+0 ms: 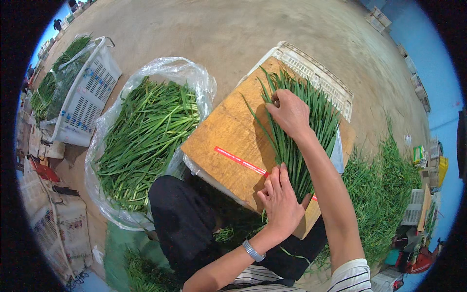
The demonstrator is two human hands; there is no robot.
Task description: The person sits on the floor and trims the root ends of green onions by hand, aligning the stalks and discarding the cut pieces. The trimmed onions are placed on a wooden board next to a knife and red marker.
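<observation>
A bundle of green Chinese chives [304,149] lies across a worn wooden board [226,127], leaf tips pointing away from me. My left hand [281,206], below a metal-banded wristwatch, grips the bundle's near end, fingers on its left side and thumb at its right. Higher up, my right hand [290,111] has curled fingers and thumb pinched on leaves at the bundle's left edge; the exact hold is partly hidden. A red tape strip [239,160] bearing writing lies flat on the board and passes beneath the bundle. One stray leaf [255,118] sticks out to the left.
The board rests on a white plastic crate [313,69]. Left of it, a clear plastic bag [177,67] holds many loose chives [146,146]. Another white crate [87,98] with bagged greens stands farther left. Loose green leaves [379,189] are heaped on the floor at right.
</observation>
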